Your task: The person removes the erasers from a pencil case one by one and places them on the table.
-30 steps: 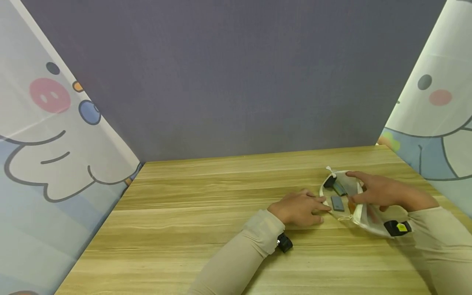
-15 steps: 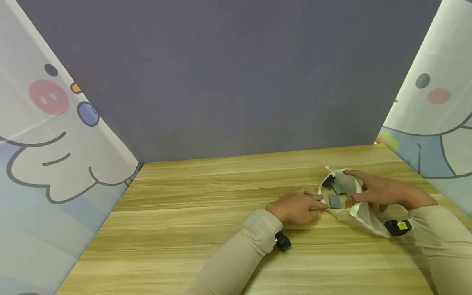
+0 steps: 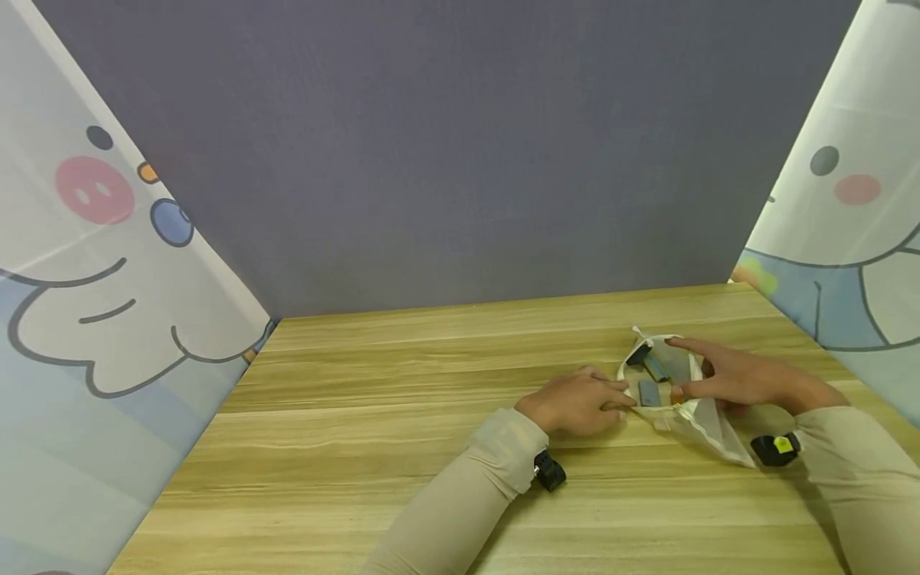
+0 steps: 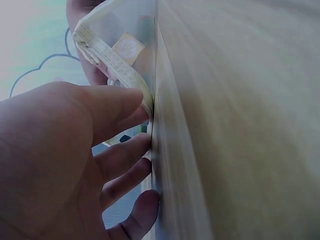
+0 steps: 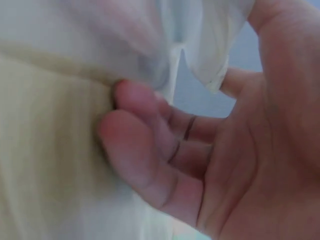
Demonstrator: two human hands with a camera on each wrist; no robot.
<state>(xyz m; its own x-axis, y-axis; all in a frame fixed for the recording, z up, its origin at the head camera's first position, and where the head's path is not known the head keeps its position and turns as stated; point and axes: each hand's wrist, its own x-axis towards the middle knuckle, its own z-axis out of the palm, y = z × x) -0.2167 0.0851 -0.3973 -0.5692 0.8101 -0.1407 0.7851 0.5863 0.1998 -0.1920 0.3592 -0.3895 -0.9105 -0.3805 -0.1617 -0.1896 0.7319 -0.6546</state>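
A whitish mesh drawstring bag lies on the table at the right, its mouth spread toward my left hand. At the mouth's left end, my left hand pinches the hem between thumb and index finger, low against the tabletop. My right hand holds the mouth from the right, index finger on the far rim and thumb on the near side. Inside the mouth lie a grey block, a dark green piece and a black piece. An orange square piece shows through the mesh.
The wood-grain table ends at a dark grey panel behind. Curtains with cartoon figures hang at the left and right. A black camera is strapped under the left wrist, another under the right.
The bag's near rim has been drawn down and flattened, and the grey block has shifted slightly left. Both hands keep their places at the rim.
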